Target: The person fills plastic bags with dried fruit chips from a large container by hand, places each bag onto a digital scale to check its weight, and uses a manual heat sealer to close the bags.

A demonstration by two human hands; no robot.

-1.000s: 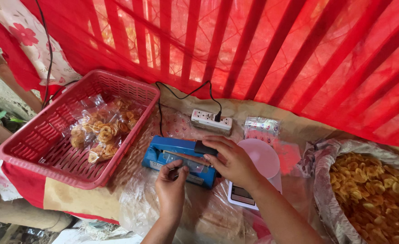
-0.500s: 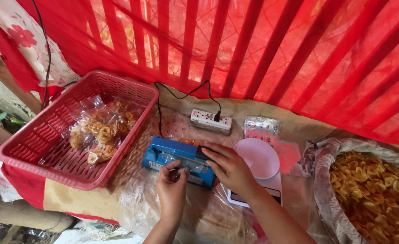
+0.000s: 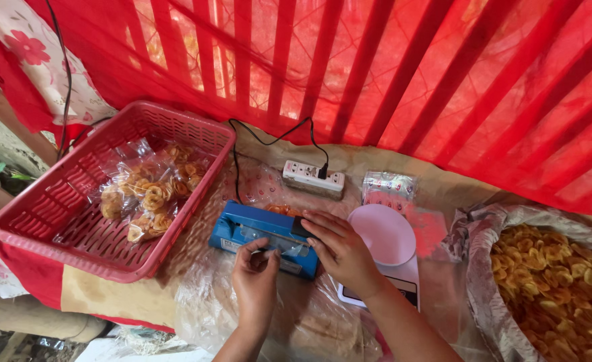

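Bright daylight shines through the red cloth (image 3: 390, 74) at the back and gives everything a warm red tint. Shadows are soft and faint. The picture is sharp in the middle. The slats behind the cloth lean outward near the edges, bent by the wide lens.

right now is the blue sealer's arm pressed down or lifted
Pressed down: the right hand lies flat on the sealer, with no gap under its arm.

The blue heat sealer (image 3: 262, 238) lies flat on the table, its long arm pressed down and closed. A thin clear plastic bag (image 3: 274, 253) is caught at its front edge, between arm and base.
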